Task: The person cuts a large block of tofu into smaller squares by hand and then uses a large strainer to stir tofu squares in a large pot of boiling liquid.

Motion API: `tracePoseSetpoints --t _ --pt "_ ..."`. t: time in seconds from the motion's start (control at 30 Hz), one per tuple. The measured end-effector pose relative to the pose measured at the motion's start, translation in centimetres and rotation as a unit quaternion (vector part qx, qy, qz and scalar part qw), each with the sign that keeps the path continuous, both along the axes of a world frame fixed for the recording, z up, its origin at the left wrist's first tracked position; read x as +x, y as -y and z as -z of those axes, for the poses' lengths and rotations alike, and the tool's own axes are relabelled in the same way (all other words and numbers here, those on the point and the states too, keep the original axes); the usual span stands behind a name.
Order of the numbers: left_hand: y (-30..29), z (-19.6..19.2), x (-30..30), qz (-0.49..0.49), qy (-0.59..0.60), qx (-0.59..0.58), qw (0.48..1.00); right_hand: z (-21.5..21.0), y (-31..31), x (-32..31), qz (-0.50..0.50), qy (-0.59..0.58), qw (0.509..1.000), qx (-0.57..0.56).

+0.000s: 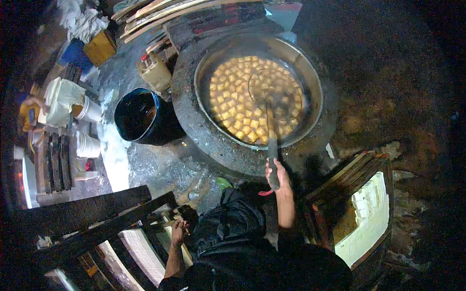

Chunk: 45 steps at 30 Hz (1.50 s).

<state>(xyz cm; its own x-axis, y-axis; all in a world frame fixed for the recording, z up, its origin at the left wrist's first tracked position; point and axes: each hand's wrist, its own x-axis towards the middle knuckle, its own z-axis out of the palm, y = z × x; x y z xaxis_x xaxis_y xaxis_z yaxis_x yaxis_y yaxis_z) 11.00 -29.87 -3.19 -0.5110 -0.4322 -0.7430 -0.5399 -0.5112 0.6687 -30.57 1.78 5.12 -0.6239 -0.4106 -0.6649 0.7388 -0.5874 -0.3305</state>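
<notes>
A wide metal pan [318, 99] of dark liquid holds many golden cubes [234, 99], which look like frying tofu. My right hand [278, 175] is closed around the dark handle of a long skimmer [273, 133]. Its round wire head lies over the cubes in the right part of the pan, partly veiled by steam. My left hand [179, 232] is low at the left, beside a wooden rack [111, 228], with its fingers curled closed. Something small may be between them, but I cannot make it out.
The pan sits in a round, dark stove surround [194, 128]. Left of it stand a black barrel [167, 121] and a jerrycan [156, 72]. A wooden tray of white blocks [366, 213] is at my right. Planks [170, 14] lie behind; another person [31, 109] is far left.
</notes>
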Motion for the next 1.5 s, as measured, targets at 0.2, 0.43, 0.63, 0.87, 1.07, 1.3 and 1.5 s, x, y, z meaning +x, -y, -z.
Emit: tracePoseSetpoints --t 0.2,0.43,0.63,0.87,1.07,1.3,1.5 --pt "-0.5 -1.7 -1.7 -0.028 0.059 -0.017 0.998 3.0 0.0 -7.4 0.014 -0.047 0.997 0.061" --pt "-0.3 -1.3 -0.7 -0.041 0.065 -0.016 0.997 7.1 2.7 -13.1 0.008 -0.004 0.997 0.080" --pt "-0.8 -2.5 0.1 -0.049 0.048 -0.037 0.997 6.6 3.3 -14.1 -0.026 0.008 0.997 0.072" --pt "-1.5 -2.0 0.1 -0.047 0.042 -0.027 0.998 7.7 2.4 -15.6 -0.029 -0.032 0.990 0.136" --pt "-2.5 -2.2 0.5 -0.080 0.046 -0.044 0.995 6.6 3.4 -14.1 0.029 -0.009 0.999 -0.043" --pt "-2.8 -0.3 2.6 -0.069 0.027 -0.037 0.997 10.0 3.7 -13.1 0.025 0.001 0.999 -0.038" --pt "-3.6 0.1 4.0 -0.059 0.045 -0.037 0.997 8.9 4.4 -13.2 0.017 0.042 0.998 -0.045"
